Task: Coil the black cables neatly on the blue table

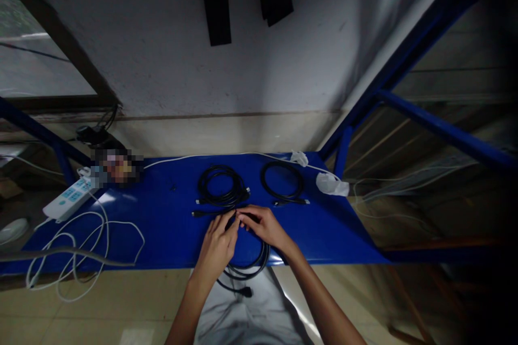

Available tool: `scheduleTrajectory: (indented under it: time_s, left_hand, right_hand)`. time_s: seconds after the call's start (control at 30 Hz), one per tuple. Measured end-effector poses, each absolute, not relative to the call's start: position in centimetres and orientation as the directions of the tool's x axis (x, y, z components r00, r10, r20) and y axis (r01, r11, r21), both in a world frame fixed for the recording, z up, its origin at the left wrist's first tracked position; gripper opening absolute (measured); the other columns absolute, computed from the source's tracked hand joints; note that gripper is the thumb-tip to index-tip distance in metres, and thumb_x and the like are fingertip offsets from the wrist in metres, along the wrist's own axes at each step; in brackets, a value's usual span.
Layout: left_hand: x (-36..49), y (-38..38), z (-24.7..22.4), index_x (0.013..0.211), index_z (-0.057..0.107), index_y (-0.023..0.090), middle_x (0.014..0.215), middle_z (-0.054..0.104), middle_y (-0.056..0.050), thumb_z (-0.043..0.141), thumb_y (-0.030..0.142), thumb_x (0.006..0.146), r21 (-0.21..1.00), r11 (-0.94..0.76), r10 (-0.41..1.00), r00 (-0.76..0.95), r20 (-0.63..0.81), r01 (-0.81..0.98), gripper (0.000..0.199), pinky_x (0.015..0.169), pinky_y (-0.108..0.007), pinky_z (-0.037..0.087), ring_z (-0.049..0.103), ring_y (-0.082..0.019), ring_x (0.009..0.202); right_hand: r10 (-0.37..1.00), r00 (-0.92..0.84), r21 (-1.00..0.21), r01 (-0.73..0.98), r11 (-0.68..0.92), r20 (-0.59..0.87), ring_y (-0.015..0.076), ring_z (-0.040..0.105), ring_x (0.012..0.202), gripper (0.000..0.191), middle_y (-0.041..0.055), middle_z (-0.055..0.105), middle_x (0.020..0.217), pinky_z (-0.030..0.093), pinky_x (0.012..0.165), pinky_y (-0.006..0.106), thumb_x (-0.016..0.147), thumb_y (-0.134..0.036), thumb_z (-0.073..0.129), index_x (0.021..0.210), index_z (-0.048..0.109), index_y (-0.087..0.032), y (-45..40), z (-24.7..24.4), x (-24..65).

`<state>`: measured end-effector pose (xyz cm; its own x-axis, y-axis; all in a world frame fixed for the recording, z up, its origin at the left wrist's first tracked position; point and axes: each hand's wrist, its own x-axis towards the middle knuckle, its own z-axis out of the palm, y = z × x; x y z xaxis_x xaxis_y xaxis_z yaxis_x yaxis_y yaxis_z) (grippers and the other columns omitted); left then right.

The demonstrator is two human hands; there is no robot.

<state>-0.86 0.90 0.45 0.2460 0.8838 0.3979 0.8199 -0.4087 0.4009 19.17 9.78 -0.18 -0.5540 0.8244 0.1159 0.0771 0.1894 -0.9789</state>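
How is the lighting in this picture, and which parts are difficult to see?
Head view: dim overall, right edge nearly black; head view: glare on the blue table near the power strip; head view: a pixelated patch beside that strip hides detail.

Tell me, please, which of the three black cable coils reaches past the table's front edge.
The near coil, held by the left hand and right hand; the far-left coil and far-right coil lie wholly on the blue table.
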Motion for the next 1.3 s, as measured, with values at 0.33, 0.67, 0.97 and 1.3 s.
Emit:
scheduleTrajectory:
  time_s: [0.33,0.67,0.97,1.3]
  left_hand:
    - [-2.2,-4.6,1.5,0.165,0.051,0.029,0.157,0.060,-0.013,0.063,0.022,0.108,0.482,-0.465,0.872,0.288,0.397,0.743,0.058,0.119,-0.053,0.052,0.053,-0.031,0.147]
    - [-2.6,-8.9,-1.9,0.161,0.054,0.025,0.149,0.063,-0.011,0.061,0.011,0.105,0.177,-0.589,0.802,0.543,0.250,0.788,0.058,0.123,-0.053,0.048,0.055,-0.030,0.143]
    - [-3.3,-8.3,-1.6,0.164,0.047,0.018,0.148,0.065,-0.015,0.084,0.049,0.095,0.094,-0.688,0.722,0.665,0.190,0.720,0.084,0.124,-0.051,0.042,0.060,-0.034,0.137]
    - [-3.6,-5.6,1.8,0.110,0.066,0.017,0.104,0.069,-0.008,0.071,0.032,0.105,0.038,-0.740,0.664,0.720,0.199,0.672,0.017,0.104,-0.045,0.050,0.067,-0.028,0.102]
  right_hand:
    - [0.822,-0.555,-0.979,0.062,0.195,0.129,0.0172,0.073,0.071,0.034,0.0064,0.077,0.094,0.059,0.071,0.030,0.105,-0.050,0.072,0.115,0.085,-0.021,9.8,-0.2,19.2]
    - [0.830,-0.547,-0.982,0.069,0.174,0.108,0.0175,0.072,0.070,0.038,0.0069,0.077,0.095,0.059,0.069,0.031,0.104,-0.054,0.072,0.115,0.085,-0.020,9.7,0.1,18.9]
    - [0.823,-0.558,-0.981,0.073,0.177,0.107,0.0161,0.070,0.068,0.040,0.0070,0.077,0.096,0.057,0.067,0.029,0.103,-0.055,0.073,0.115,0.085,-0.020,9.7,0.3,19.0]
    - [0.823,-0.543,-0.953,0.123,0.276,0.168,0.0162,0.068,0.067,0.038,0.0074,0.080,0.099,0.056,0.069,0.030,0.106,-0.055,0.069,0.115,0.086,-0.021,9.1,0.6,18.8]
